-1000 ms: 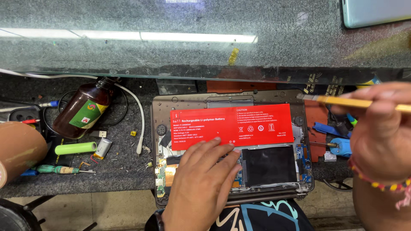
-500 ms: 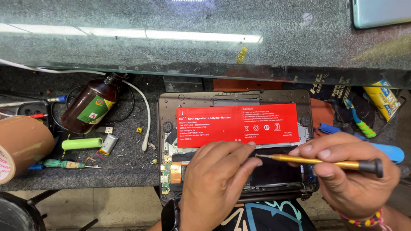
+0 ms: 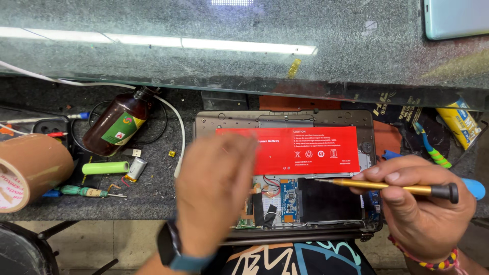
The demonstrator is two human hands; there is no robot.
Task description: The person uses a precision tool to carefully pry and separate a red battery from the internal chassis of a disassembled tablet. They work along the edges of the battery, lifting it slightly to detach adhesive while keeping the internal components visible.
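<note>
Gripping a gold precision screwdriver point(image 3: 387, 186), the right hand point(image 3: 423, 209) aims its tip over the opened tablet point(image 3: 285, 173) on the bench; the left hand point(image 3: 214, 191) hovers blurred, fingers loose, empty; a slip could puncture the red battery point(image 3: 305, 150).

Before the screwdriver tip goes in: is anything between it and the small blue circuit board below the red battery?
Nothing visible blocks it. The gold screwdriver in the right hand points left, its tip just right of the blue circuit board, above the black panel. The blurred left hand sits left of the board, over the opened device.
</note>
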